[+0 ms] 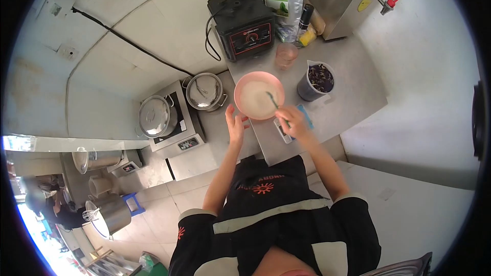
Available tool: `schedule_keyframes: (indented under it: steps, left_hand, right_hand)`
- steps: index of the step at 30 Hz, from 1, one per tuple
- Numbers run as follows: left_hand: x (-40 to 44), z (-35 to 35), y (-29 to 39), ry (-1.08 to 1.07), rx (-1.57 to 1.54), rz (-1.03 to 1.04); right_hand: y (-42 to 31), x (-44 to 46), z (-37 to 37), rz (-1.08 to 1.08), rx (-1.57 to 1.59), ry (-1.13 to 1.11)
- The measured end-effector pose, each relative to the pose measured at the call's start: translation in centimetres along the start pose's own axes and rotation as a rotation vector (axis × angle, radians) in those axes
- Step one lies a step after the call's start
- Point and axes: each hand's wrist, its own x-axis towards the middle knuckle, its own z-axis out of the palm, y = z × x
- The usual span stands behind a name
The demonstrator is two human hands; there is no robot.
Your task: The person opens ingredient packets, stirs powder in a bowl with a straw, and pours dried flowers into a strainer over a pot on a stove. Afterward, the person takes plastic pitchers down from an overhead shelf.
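Note:
A pink bowl [260, 74] of milky white liquid stands near the left edge of the steel counter. My right hand [292, 122] is closed around the handle of a green stirring utensil [273, 100]; its far end dips into the liquid, so its kind is hidden. My left hand [236, 125] is at the bowl's lower left side, fingers apart and bent; whether the fingertips touch the rim is unclear. Partly under my right hand lies a small scale [283, 132], with a blue item [307, 116] beside it.
A measuring jug [310, 90] of dark dried pieces stands right of the bowl, near a pinkish clear container [286, 56]. Behind are a black blender base [245, 25] and a silver pouch [283, 0]. Lidded pots [204, 92] stand to the left; a person [59, 207] is farther off.

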Motion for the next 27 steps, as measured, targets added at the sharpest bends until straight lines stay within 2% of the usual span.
schedule_keyframes:
  steps: [4, 6, 7, 9, 12, 16, 18, 19, 21, 22, 24, 27]
  left_hand:
    - [1.6, -0.2, 0.8, -0.038, 0.119, 0.104]
    - [1.8, 0.0, 0.9, -0.052, 0.171, 0.156]
    - [1.9, 0.0, 1.0, -0.043, 0.206, 0.171]
    - [2.0, -0.1, 1.2, -0.027, 0.241, 0.189]
    - [2.2, -0.3, 1.4, -0.058, 0.252, 0.206]
    - [2.6, -0.5, 1.9, -0.113, 0.284, 0.160]
    - [2.9, -0.6, 2.0, -0.124, 0.271, 0.159]
    - [3.0, -0.6, 2.1, -0.143, 0.248, 0.128]
    - [3.1, -0.7, 2.2, -0.162, 0.222, 0.094]
    - [3.1, -0.9, 2.2, -0.202, 0.171, 0.062]
    - [3.3, -1.0, 2.3, -0.245, 0.119, 0.035]
    - [3.0, -1.3, 2.5, -0.306, 0.106, -0.020]
  right_hand:
    - [1.8, 0.9, 0.1, 0.023, -0.101, -0.078]
    - [3.2, -0.4, 2.5, 0.228, -0.152, 0.161]
    - [3.3, -0.2, 3.4, 0.225, -0.151, 0.162]
    - [3.6, -0.1, 5.3, 0.864, 0.168, 0.483]
    - [4.6, 0.5, 6.6, 0.936, 0.135, 0.503]
    - [3.5, 1.0, 6.0, 0.844, 0.106, 0.355]
    - [2.9, 1.0, 5.6, 0.658, 0.126, 0.198]
    - [2.7, 1.1, 5.4, 0.658, 0.126, 0.197]
    - [2.4, 1.1, 4.8, 0.192, 0.138, 0.149]
    - [2.0, 1.1, 4.1, 0.194, 0.136, 0.146]
    - [1.4, 1.1, 2.6, -0.021, 0.065, -0.128]
    - [1.1, 0.9, 0.4, -0.103, 0.068, -0.160]
